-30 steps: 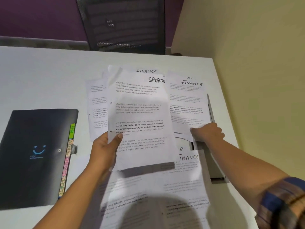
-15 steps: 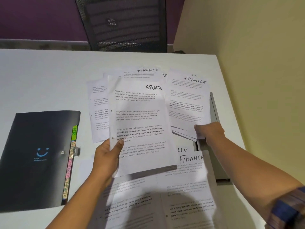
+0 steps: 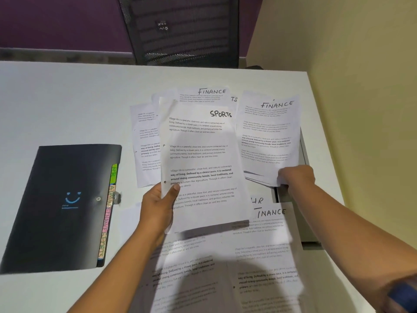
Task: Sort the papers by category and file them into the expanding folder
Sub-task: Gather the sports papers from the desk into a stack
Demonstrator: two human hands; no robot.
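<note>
Nearest me, along the front of the bench, loose sheets lie overlapped and face up, one headed FINANCE with an HR heading peeping just above it; I judge they are spread this way so each heading can be read before a page goes to a pile. Just beyond them my left hand pinches the SPORTS sheet by its punched left edge, thumb on top, holding it off the bench and tilted toward my eyes so the handwritten category shows. To the right, my right hand is curled round the lower corner of a FINANCE bundle, several pages thick by its stacked edges, raised over a grey slab that I cannot identify; gripping the corner lets me gather like pages together. Off to the left, well apart from both hands, the expanding folder lies flat and closed, its coloured tabs turned toward the papers, handy for matching headings to pockets. Nothing looks filed yet, so I reckon I am mid-sort. Farther back, more sheets fan out behind the raised page, one headed FINANCE, and past the far edge stands a mesh chair
</note>
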